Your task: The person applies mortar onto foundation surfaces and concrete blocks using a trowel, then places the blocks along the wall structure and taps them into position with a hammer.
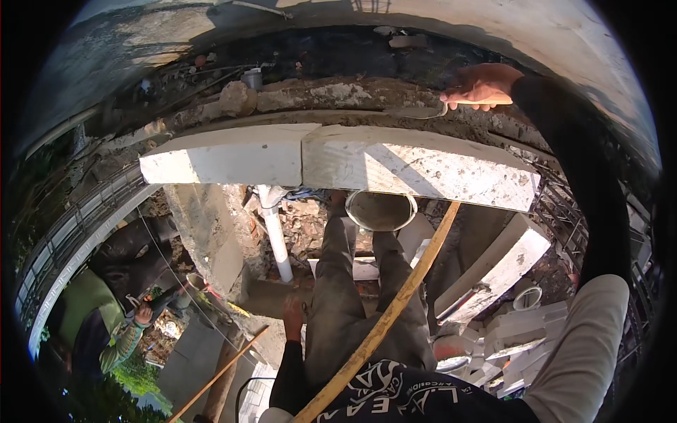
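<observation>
My right hand (486, 86) is stretched out to the far right, closed around the pale handle of a trowel (416, 112). The trowel's blade lies low, just behind a row of pale blocks. Two blocks make up this row, the left block (226, 156) and the longer right block (416, 163), set end to end. My left hand (293, 319) hangs beside my left leg, its fingers loosely extended and nothing visible in it. On the near side of the row, between my legs, is a round bucket (381, 211) with grey material inside.
A long wooden pole (395, 310) slants up to the right block. A white pipe (276, 243) stands left of my legs. Another pale block (493, 268) leans at right, near stacked blocks (518, 331). A co-worker's hand (144, 312) shows at lower left, beside a thin taut string.
</observation>
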`<state>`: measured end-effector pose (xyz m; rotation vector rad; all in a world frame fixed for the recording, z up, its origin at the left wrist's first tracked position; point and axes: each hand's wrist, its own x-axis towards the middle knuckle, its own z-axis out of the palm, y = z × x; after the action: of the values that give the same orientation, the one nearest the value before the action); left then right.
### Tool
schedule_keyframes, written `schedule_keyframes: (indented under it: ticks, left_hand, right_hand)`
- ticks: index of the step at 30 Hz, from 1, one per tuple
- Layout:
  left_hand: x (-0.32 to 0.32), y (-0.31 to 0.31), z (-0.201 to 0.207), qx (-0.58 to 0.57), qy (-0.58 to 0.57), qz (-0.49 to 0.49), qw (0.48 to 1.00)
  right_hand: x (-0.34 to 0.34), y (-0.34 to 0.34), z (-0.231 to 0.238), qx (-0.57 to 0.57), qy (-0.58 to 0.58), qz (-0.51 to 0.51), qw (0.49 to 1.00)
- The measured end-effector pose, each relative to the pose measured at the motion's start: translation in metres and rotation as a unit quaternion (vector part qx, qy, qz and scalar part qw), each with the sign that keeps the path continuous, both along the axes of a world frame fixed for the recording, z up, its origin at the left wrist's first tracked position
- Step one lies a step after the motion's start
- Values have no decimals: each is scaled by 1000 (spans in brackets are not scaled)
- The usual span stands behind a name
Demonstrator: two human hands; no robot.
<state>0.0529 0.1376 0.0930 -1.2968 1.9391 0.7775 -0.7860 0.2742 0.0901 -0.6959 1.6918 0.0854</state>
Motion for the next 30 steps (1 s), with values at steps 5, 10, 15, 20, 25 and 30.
schedule_keyframes:
  ticks: [5,10,15,20,25,30]
  left_hand:
    - [-23,4,-35,27,53,-8,998]
    - [-35,-7,-8,-39,34,26,998]
    - [-47,-11,3,-22,59,-120,991]
    - [-107,0,14,-3,69,-42,997]
    - [-73,-26,22,-117,180,8,977]
    - [-17,-101,-3,-245,228,67,940]
  right_hand:
    - [51,-55,-145,-212,-31,41,976]
    - [58,-59,-112,-242,94,355,898]
    - [27,-24,-13,28,-27,-16,999]
    - [32,11,52,11,59,-13,998]
    - [118,40,149,-336,36,-434,835]
    - [216,114,161,-302,130,-532,780]
